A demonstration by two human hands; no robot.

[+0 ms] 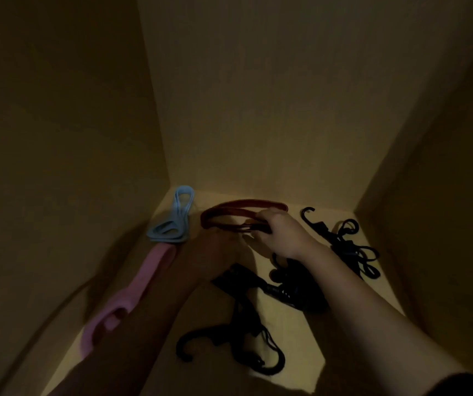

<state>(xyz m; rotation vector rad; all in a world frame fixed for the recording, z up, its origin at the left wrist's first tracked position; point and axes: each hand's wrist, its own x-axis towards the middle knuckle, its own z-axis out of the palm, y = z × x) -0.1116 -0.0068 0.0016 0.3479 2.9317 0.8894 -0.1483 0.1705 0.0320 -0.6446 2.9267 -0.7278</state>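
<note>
I look down into a dim wooden cupboard. A dark red curved hanger (229,208) lies near the back of the floor. My right hand (281,232) grips its right part, fingers curled round it. My left hand (215,250) lies in shadow just below the hanger's left half; its fingers are too dark to read. Both forearms reach in from the bottom of the frame.
A light blue hanger stack (172,221) sits in the back left corner, a pink hanger (132,292) along the left wall. Black hangers lie at back right (346,244), under my right arm (292,287) and in front (238,344). Cupboard walls (429,224) close in left, back, right.
</note>
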